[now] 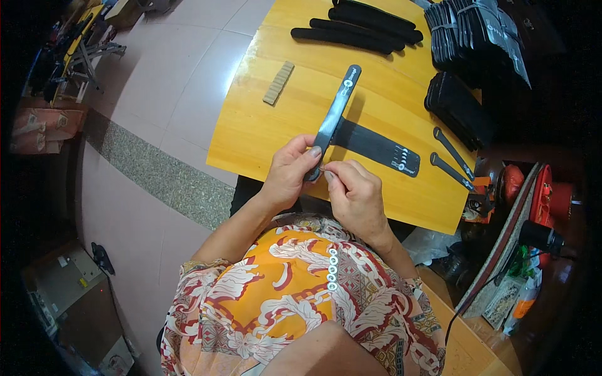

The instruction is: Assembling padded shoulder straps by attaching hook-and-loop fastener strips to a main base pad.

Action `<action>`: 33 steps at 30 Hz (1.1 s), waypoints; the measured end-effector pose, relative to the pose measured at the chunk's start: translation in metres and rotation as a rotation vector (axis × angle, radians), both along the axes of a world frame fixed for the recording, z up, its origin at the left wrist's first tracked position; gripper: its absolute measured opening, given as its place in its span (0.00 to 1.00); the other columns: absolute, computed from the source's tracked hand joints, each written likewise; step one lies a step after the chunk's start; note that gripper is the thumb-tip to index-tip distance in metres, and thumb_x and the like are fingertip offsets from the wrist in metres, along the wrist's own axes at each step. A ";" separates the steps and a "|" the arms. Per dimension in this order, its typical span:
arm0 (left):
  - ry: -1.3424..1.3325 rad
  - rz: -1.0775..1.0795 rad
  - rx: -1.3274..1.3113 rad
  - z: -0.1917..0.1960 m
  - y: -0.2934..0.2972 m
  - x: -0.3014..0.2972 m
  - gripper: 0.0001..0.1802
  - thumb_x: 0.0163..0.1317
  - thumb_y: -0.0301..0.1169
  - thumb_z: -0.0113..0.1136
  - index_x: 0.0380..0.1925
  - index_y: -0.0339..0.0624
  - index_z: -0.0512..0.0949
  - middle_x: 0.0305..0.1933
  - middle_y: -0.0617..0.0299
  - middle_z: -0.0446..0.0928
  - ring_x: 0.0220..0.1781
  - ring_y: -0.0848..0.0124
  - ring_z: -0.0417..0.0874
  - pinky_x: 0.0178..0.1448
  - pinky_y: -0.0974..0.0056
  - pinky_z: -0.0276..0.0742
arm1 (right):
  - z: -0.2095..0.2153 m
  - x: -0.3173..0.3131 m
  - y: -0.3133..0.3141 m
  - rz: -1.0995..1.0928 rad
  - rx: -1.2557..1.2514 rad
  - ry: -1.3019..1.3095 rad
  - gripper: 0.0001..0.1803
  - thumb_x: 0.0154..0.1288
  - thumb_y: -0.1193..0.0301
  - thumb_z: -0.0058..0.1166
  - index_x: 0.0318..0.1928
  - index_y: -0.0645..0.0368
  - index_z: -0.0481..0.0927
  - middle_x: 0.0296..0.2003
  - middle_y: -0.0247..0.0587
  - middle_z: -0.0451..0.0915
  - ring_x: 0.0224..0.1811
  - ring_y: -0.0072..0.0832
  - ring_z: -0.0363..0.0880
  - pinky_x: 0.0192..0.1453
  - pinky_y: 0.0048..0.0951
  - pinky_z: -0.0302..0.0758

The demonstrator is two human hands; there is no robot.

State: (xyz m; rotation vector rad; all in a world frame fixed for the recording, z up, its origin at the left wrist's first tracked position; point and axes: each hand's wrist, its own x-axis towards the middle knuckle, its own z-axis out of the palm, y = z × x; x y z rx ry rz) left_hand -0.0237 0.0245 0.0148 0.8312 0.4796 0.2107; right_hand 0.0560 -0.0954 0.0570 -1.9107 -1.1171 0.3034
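Observation:
My left hand [290, 173] grips the lower end of a narrow black strap [337, 103] with a rounded tip and white print. The strap slants up and away over the table. Close beside it, my right hand [359, 194] pinches with thumb and forefinger at the strap's lower end; what lies between those fingertips is too small to make out. A wider black band [376, 149] with white marks stretches to the right from behind the strap, above the tabletop; whether the two are joined is hard to see.
On the yellow wooden table [241, 125] lie a tan ridged strip [278, 83], several long black rolls [348, 39], and two short black straps [451, 170] near the right edge. Tied black bundles [476, 31] and a dark stack [458, 109] stand at the far right.

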 end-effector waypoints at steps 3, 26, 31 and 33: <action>-0.005 -0.013 -0.012 0.000 -0.001 -0.001 0.10 0.65 0.31 0.48 0.44 0.41 0.70 0.23 0.72 0.68 0.20 0.85 0.65 0.22 0.78 0.57 | 0.000 0.000 -0.001 -0.010 -0.019 0.037 0.04 0.55 0.81 0.53 0.33 0.68 0.76 0.27 0.50 0.78 0.28 0.42 0.78 0.31 0.32 0.73; -0.035 -0.131 0.340 -0.004 -0.003 -0.004 0.09 0.66 0.29 0.45 0.38 0.37 0.72 0.26 0.70 0.68 0.28 0.84 0.66 0.30 0.76 0.63 | -0.006 0.023 -0.003 0.181 -0.296 0.883 0.07 0.63 0.75 0.48 0.29 0.64 0.75 0.18 0.30 0.72 0.20 0.16 0.68 0.25 0.20 0.66; -0.033 -0.141 0.439 -0.010 0.001 -0.006 0.09 0.66 0.29 0.45 0.37 0.35 0.72 0.26 0.69 0.69 0.29 0.83 0.66 0.32 0.75 0.64 | -0.005 0.021 -0.001 0.147 -0.332 0.980 0.08 0.63 0.75 0.47 0.28 0.64 0.75 0.19 0.29 0.73 0.19 0.17 0.68 0.22 0.20 0.64; -0.029 -0.140 0.450 -0.010 0.001 -0.006 0.09 0.66 0.30 0.45 0.37 0.35 0.72 0.26 0.69 0.69 0.29 0.83 0.66 0.32 0.75 0.64 | -0.011 0.020 -0.005 0.092 -0.188 1.337 0.08 0.63 0.74 0.48 0.27 0.63 0.75 0.19 0.28 0.72 0.17 0.16 0.66 0.20 0.19 0.62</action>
